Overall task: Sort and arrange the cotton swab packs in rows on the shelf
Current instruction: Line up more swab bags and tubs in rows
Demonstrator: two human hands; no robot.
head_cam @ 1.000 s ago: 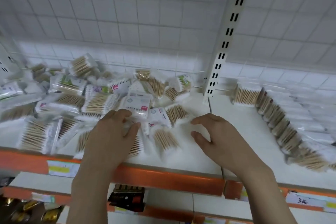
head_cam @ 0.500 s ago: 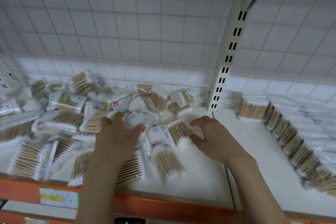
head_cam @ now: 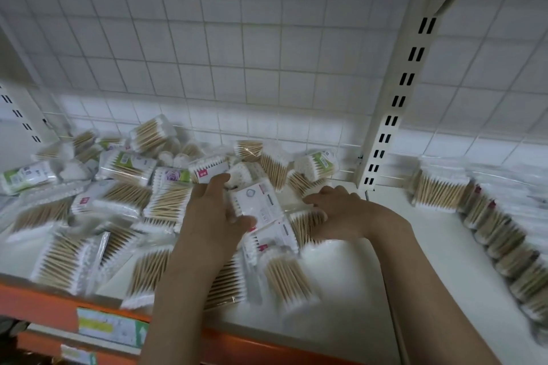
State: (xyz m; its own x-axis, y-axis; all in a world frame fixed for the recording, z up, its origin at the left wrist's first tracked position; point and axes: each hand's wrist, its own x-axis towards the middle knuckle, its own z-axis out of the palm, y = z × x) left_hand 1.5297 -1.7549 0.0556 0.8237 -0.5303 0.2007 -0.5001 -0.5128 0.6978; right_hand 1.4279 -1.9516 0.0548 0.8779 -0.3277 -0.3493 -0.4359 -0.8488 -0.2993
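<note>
Moved deeper into the pile (head_cam: 124, 216) since a second ago, both hands. Left hand (head_cam: 213, 210) curled on a white-labelled pack (head_cam: 258, 204), likely to lift it clear. Right hand (head_cam: 335, 213) pressed, fingers bent, on a wooden-stick pack (head_cam: 308, 224); grip unclear. Heaped loose on the shelf (head_cam: 341, 290), left bay; finished row (head_cam: 489, 222) standing on edge, right bay.

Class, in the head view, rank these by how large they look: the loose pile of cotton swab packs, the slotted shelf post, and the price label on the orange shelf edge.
1. Loose pile of cotton swab packs, spanning the left bay.
2. Slotted shelf post, long but narrow.
3. Price label, smallest, though it is nearest the camera.
</note>
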